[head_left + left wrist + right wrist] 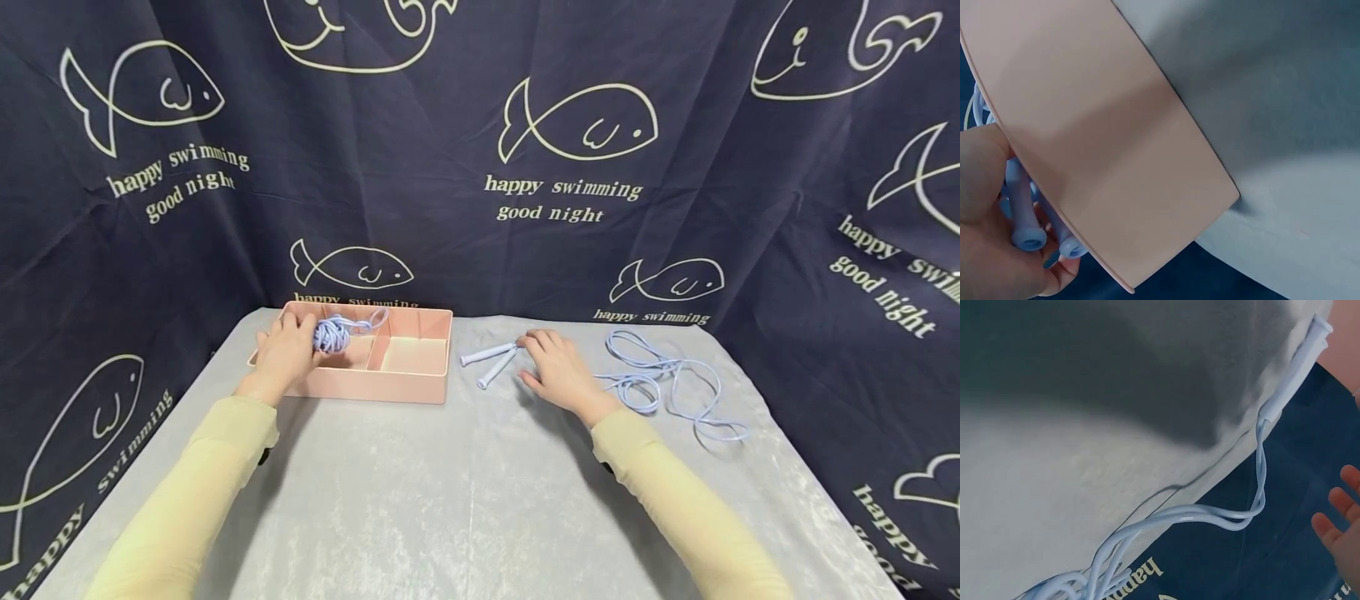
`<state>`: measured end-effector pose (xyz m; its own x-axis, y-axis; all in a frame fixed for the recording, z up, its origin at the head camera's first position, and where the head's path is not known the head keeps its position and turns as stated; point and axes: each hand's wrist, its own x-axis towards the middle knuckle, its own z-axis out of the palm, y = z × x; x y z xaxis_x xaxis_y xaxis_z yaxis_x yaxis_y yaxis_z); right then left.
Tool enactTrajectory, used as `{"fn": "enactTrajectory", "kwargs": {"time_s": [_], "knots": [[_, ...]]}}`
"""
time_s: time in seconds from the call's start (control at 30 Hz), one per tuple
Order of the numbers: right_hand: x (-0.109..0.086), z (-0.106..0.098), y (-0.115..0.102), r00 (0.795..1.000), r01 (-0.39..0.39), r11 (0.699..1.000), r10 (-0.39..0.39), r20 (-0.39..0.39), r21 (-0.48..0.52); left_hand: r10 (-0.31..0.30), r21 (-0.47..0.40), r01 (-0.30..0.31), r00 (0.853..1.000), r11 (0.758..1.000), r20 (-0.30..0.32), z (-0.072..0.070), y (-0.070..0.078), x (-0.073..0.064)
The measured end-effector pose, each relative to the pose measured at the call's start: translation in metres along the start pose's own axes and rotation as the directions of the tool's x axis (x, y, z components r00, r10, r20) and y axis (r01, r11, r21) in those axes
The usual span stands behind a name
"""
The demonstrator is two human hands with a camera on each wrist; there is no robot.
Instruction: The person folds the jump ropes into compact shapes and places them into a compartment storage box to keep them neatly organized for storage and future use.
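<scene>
My left hand [281,354] grips a light-blue jump rope wound into a bundle [332,333], at the left compartment of a pink divided box [367,387]. In the left wrist view two handles [1027,215] of that bundle show between thumb and fingers, beside the box's wall. A second light-blue jump rope lies on the table, its two handles [491,353] side by side at one end. My right hand [562,375] is just right of these handles, fingers extended. The right wrist view shows the fingers [1329,528] apart from the rope's handles and cord [1210,515].
The second rope's loose cord [637,375] spreads in loops to the right of my right hand. A grey cloth covers the table [420,500]. Dark blue curtains [450,167] with fish drawings and lettering stand behind it and at both sides.
</scene>
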<state>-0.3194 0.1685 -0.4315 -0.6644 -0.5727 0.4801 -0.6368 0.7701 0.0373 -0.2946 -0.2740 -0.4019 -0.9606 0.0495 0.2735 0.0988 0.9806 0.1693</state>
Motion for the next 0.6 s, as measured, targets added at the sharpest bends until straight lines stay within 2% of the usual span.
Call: {"fn": "enactTrajectory", "kwargs": {"time_s": [0.13,0.27,0.43,0.53,0.6], "knots": [[0.009,0.006,-0.002,1.0,0.003,1.0,-0.002,0.023,-0.003,-0.005,-0.006,0.006,0.998,1.0,0.061,-0.004,0.0,0.003],[0.017,0.013,-0.003,0.999,0.001,1.0,-0.001,0.036,-0.018,-0.05,0.004,0.05,0.992,0.999,0.116,-0.005,0.002,0.01],[0.025,0.024,-0.005,0.997,0.019,1.0,-0.017,0.079,-0.02,-0.152,0.053,0.144,0.967,0.988,0.203,0.0,0.007,0.02],[0.028,0.031,-0.006,0.994,0.027,0.999,-0.025,0.11,-0.018,-0.2,0.073,0.188,0.953,0.979,0.229,0.004,0.012,0.024],[0.03,0.034,-0.006,0.992,0.028,0.999,-0.026,0.124,-0.021,-0.218,0.086,0.204,0.948,0.975,0.23,0.005,0.015,0.026]]}}
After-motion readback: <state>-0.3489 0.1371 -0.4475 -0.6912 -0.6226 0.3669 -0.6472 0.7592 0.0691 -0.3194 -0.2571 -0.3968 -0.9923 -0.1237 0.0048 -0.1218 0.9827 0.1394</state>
